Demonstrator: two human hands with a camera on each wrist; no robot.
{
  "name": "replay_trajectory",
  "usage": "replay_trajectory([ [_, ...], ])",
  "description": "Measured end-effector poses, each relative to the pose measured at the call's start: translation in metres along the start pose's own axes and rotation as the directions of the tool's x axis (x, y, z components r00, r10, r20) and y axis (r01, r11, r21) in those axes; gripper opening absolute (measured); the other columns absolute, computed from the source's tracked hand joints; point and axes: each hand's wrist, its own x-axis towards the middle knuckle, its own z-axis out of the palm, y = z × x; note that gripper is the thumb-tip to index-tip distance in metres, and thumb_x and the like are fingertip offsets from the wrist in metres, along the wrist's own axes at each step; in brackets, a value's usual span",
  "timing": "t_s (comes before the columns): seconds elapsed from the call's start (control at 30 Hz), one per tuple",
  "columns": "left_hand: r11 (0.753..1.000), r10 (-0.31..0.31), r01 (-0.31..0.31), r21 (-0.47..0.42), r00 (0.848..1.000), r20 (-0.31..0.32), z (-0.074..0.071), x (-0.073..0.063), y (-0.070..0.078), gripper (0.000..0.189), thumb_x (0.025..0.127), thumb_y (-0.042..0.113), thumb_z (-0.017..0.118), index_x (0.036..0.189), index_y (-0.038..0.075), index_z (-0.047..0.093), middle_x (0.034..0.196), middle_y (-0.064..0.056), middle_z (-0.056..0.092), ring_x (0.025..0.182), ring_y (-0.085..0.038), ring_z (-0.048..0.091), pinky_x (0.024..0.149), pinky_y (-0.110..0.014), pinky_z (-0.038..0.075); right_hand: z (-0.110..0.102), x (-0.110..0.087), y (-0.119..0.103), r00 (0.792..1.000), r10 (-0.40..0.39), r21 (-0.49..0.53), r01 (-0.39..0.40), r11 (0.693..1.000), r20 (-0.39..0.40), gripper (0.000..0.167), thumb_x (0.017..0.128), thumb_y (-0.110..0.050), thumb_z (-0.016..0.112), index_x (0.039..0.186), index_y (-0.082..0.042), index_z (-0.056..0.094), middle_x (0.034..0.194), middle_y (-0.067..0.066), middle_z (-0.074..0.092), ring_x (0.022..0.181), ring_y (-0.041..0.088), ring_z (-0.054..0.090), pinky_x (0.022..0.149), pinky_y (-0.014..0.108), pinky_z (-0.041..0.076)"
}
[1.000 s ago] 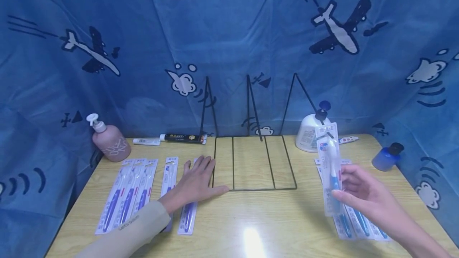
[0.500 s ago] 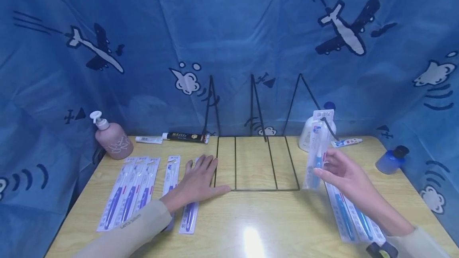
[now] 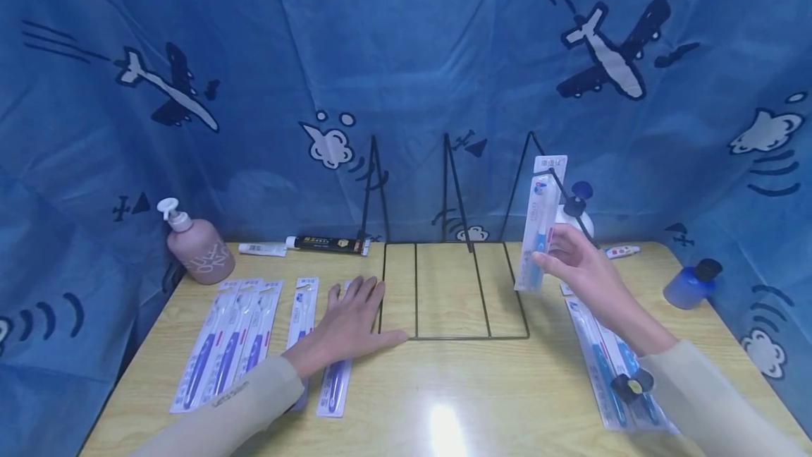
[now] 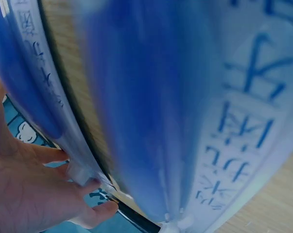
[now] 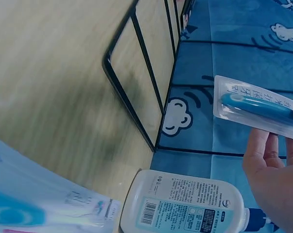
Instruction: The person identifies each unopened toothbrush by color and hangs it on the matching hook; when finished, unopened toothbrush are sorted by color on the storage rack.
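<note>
My right hand (image 3: pixel 580 259) pinches a packaged blue toothbrush (image 3: pixel 538 224) between thumb and fingers, holding it upright in the air. The pack's top overlaps the right-hand arm of a black wire rack (image 3: pixel 469 338) in the head view. In the right wrist view the pack's blue handle end (image 5: pixel 258 107) shows beside the fingers. My left hand (image 3: pixel 345 330) lies with spread fingers at the rack's left side, over a packaged purple toothbrush (image 3: pixel 335 390). Close up in the left wrist view, purple handles (image 4: pixel 136 107) fill much of the frame, partly blurred.
More purple toothbrush packs (image 3: pixel 223 351) lie at left, blue ones (image 3: pixel 603 372) under my right forearm. Along the back stand a pink pump bottle (image 3: pixel 201 252), toothpaste tubes (image 3: pixel 326 244) and a white pump bottle (image 5: pixel 185 201). A small blue bottle (image 3: pixel 688 286) stands far right.
My right hand has carried the blue toothbrush pack leftward and up, from above the other blue packs to the rack's right arm. The left hand has stayed in place.
</note>
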Motion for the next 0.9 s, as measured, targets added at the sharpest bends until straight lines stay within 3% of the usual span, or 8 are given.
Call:
replay_trajectory([
  [0.27, 1.0, 0.006, -0.006, 0.003, 1.0, 0.012, -0.005, 0.006, 0.002, 0.109, 0.096, 0.079, 0.061, 0.166, -0.003, 0.039, 0.171, -0.027, 0.035, 0.159, -0.049, 0.027, 0.119, -0.08, 0.018, 0.0, 0.046, -0.001, 1.0, -0.025, 0.157, 0.023, 0.987, 0.008, 0.058, 0.111, -0.03, 0.068, 0.156, -0.004, 0.042, 0.157, 0.025, 0.053, 0.143, 0.044, 0.052, 0.117, 0.07, 0.034],
  [0.43, 1.0, -0.002, 0.002, 0.007, 1.0, 0.012, -0.006, 0.009, 0.005, 0.11, 0.096, 0.079, 0.06, 0.166, -0.003, 0.038, 0.172, -0.027, 0.033, 0.159, -0.05, 0.026, 0.121, -0.078, 0.016, -0.001, 0.063, 0.0, 1.0, -0.019, 0.208, 0.024, 0.978, -0.025, 0.054, 0.111, -0.021, 0.066, 0.155, -0.001, 0.042, 0.147, 0.02, 0.057, 0.129, 0.024, 0.06, 0.117, 0.058, 0.038],
  [0.53, 1.0, -0.003, 0.003, -0.003, 1.0, 0.028, -0.004, 0.007, 0.007, 0.11, 0.097, 0.079, 0.06, 0.166, -0.003, 0.038, 0.171, -0.027, 0.033, 0.159, -0.05, 0.027, 0.121, -0.079, 0.017, -0.002, 0.063, 0.001, 0.998, -0.018, 0.235, 0.031, 0.971, -0.057, 0.053, 0.11, -0.018, 0.068, 0.154, -0.001, 0.045, 0.142, 0.013, 0.06, 0.122, 0.012, 0.06, 0.113, 0.041, 0.043],
  [0.63, 1.0, -0.002, 0.003, -0.019, 0.999, 0.047, -0.002, 0.006, 0.008, 0.111, 0.097, 0.079, 0.059, 0.167, -0.004, 0.036, 0.172, -0.028, 0.031, 0.159, -0.051, 0.025, 0.121, -0.079, 0.016, -0.005, 0.057, -0.001, 0.991, -0.061, 0.244, 0.088, 0.966, -0.118, 0.054, 0.108, -0.019, 0.072, 0.154, -0.003, 0.047, 0.145, 0.012, 0.06, 0.128, 0.014, 0.059, 0.107, 0.026, 0.046],
  [0.77, 0.999, -0.016, 0.017, -0.027, 0.999, 0.034, -0.002, 0.003, 0.008, 0.111, 0.096, 0.078, 0.061, 0.167, -0.004, 0.036, 0.172, -0.028, 0.032, 0.159, -0.05, 0.025, 0.121, -0.079, 0.015, -0.011, 0.046, -0.009, 0.976, -0.128, 0.254, 0.171, 0.952, -0.178, 0.06, 0.107, -0.019, 0.073, 0.157, -0.002, 0.044, 0.154, 0.019, 0.055, 0.143, 0.026, 0.054, 0.106, 0.019, 0.047],
  [0.9, 0.999, -0.031, 0.031, -0.01, 0.999, 0.034, -0.002, 0.003, 0.005, 0.111, 0.096, 0.079, 0.061, 0.166, -0.004, 0.037, 0.172, -0.027, 0.033, 0.159, -0.05, 0.026, 0.121, -0.079, 0.015, -0.017, 0.032, -0.021, 0.974, -0.138, 0.274, 0.185, 0.944, -0.179, 0.058, 0.108, -0.019, 0.074, 0.157, -0.004, 0.045, 0.152, 0.013, 0.059, 0.141, 0.02, 0.058, 0.104, 0.018, 0.049],
])
